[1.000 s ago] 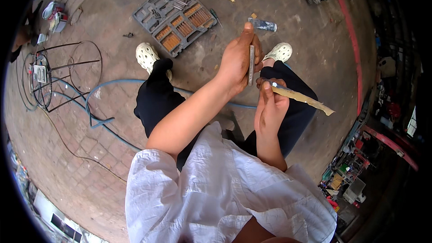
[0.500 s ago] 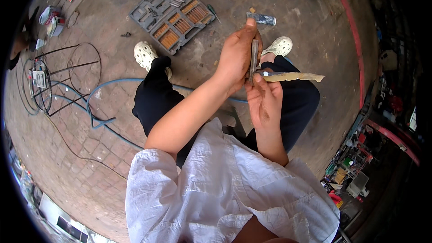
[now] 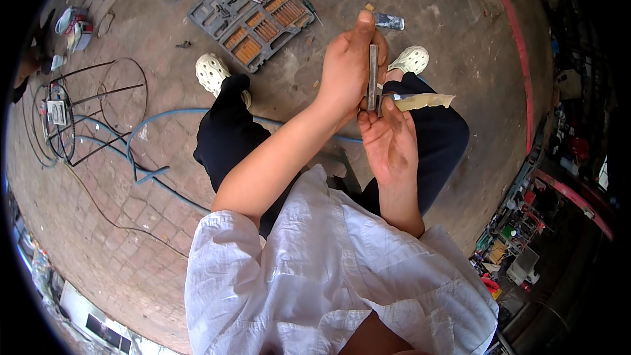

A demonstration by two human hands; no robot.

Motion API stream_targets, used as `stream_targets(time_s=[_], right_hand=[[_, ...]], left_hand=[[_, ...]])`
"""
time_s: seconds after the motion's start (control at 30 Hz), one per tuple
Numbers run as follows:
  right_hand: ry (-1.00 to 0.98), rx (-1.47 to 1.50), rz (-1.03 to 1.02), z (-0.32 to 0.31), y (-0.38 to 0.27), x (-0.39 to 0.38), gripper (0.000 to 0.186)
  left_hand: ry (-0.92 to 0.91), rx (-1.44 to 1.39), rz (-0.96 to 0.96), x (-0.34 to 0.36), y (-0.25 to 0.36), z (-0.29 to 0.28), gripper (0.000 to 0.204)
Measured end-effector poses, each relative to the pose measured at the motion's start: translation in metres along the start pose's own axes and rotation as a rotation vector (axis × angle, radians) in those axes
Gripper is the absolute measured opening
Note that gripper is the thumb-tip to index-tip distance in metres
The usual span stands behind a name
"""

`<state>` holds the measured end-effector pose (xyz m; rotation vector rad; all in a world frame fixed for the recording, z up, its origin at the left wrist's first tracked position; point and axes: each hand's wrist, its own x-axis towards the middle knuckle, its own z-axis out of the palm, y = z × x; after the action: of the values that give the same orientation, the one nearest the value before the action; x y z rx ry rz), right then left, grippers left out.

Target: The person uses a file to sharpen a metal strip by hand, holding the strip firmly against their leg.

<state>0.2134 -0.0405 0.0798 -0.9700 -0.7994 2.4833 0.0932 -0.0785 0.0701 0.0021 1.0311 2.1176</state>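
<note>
My left hand [image 3: 346, 69] is closed round a narrow grey metal bar [image 3: 373, 77], which stands nearly upright in the view with its edge showing beside the fingers. Just below, my right hand [image 3: 392, 144] has its thumb pressed near the bar's lower end, pinching a torn tan strip [image 3: 426, 101] that looks like sandpaper. The strip's ragged free end sticks out to the right over my right knee. Where strip and bar meet is partly hidden by my fingers.
An open grey tool case [image 3: 231, 5] with orange-brown pieces lies ahead on the floor, a screwdriver [image 3: 313, 12] beside it. A dark tube [image 3: 389, 22] lies beyond my hands. Left are a wire-frame stand [image 3: 105, 97] and a blue hose [image 3: 167, 113]; cluttered shelves [image 3: 509, 243] stand right.
The strip's free end has drawn in to the left and shows shorter. The bar and my left hand sit slightly higher, and my right hand has shifted a little.
</note>
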Motion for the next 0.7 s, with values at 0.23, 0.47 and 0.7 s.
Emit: stream_targets(time_s=[0.23, 0.47, 0.7], right_hand=[[-0.022, -0.358, -0.376, 0.006, 0.01, -0.006, 0.016], [-0.027, -0.512, -0.511, 0.015, 0.021, -0.006, 0.017], [0.032, -0.668, -0.587, 0.021, 0.022, -0.003, 0.018]], left_hand=[[0.016, -0.131, -0.053, 0.004, 0.0, -0.004, 0.058], [0.03, -0.186, -0.046, 0.003, -0.001, -0.002, 0.058], [0.015, -0.292, -0.049, -0.002, 0.002, 0.001, 0.057]])
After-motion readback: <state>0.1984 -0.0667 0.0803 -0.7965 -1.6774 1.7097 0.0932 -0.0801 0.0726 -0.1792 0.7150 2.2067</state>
